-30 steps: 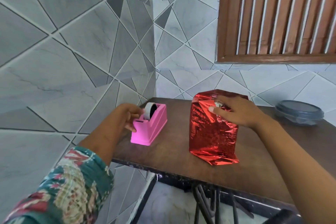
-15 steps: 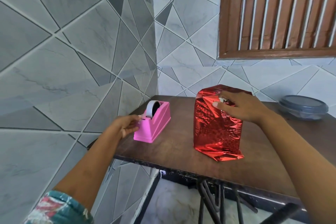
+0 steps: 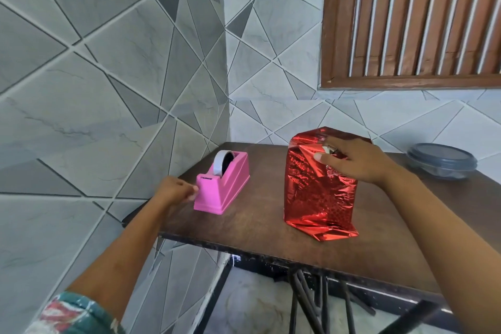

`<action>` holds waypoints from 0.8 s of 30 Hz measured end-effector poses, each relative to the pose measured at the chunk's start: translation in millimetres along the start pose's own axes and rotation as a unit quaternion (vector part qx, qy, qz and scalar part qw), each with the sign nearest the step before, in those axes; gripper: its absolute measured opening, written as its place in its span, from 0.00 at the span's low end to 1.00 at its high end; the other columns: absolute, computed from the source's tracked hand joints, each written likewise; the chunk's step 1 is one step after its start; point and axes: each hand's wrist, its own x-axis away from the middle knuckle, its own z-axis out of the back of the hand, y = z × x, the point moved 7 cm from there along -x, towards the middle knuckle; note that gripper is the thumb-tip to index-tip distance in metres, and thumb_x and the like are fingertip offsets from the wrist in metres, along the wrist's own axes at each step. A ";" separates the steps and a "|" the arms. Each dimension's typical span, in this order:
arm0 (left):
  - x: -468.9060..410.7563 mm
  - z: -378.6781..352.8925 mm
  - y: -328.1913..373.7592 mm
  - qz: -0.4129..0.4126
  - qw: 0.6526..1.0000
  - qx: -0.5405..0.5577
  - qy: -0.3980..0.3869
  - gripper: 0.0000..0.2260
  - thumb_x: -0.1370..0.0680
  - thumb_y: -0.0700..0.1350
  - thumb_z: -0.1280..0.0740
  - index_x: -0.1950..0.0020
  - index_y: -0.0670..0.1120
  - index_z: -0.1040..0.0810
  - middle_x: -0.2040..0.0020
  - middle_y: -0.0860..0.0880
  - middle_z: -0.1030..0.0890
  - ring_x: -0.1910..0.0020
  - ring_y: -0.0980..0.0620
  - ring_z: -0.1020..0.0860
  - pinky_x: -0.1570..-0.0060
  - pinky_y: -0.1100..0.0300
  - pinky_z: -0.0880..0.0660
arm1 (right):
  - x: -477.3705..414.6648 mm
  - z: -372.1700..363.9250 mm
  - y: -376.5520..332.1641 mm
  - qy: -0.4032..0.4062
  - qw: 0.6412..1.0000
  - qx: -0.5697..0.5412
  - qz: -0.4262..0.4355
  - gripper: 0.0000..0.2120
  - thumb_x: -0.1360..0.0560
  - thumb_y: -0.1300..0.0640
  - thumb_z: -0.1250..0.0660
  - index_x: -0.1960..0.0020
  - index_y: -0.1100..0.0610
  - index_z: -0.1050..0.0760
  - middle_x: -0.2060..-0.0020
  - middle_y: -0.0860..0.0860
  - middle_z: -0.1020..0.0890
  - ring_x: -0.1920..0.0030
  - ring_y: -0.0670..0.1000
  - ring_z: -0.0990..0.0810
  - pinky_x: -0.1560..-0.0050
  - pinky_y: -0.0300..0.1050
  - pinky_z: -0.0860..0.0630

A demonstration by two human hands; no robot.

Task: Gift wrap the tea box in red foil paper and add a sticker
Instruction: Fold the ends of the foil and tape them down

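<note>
The tea box wrapped in red foil paper stands upright on the brown table, its lower foil flap splayed out at the front. My right hand presses the folded foil down on the box's upper side, fingers curved over it. A pink tape dispenser with a white tape roll sits to the left. At the dispenser's front end, my left hand has its fingertips pinched together by the cutter; any tape between them is too thin to make out.
A dark lidded plastic container sits at the table's far right. Grey tiled walls meet in a corner behind the table, and a wooden louvred window is above right. The table's front edge and metal legs are below.
My left hand has drawn back from the tape roll toward the dispenser's front end. The right hand has stayed on the wrapped box.
</note>
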 end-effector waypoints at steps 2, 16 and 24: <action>1.8 16.1 11.9 -0.040 0.998 0.022 0.032 0.06 0.26 0.38 0.31 0.63 0.40 0.22 0.64 0.40 0.21 0.65 0.48 0.24 0.61 0.60 0.27 | 0.7 0.3 -0.5 -0.005 1.000 0.002 -0.003 0.27 0.29 0.30 0.48 0.39 0.43 0.28 0.45 0.47 0.20 0.45 0.52 0.23 0.52 0.44 0.31; 57.2 -87.6 242.5 -0.333 0.883 0.128 -0.304 0.02 0.24 0.41 0.32 0.53 0.43 0.20 0.67 0.51 0.19 0.71 0.58 0.24 0.68 0.68 0.27 | 1.6 4.9 -3.7 0.024 0.990 -0.097 -0.095 0.28 0.21 0.39 0.58 0.42 0.50 0.23 0.45 0.53 0.19 0.42 0.55 0.24 0.44 0.48 0.30; 45.0 -105.3 259.7 -0.346 0.860 0.104 -0.360 0.03 0.27 0.40 0.30 0.54 0.46 0.19 0.64 0.50 0.19 0.66 0.56 0.23 0.62 0.66 0.25 | -21.5 9.1 4.4 0.025 0.985 -0.119 -0.119 0.30 0.22 0.36 0.57 0.42 0.51 0.23 0.44 0.54 0.20 0.42 0.56 0.25 0.44 0.48 0.31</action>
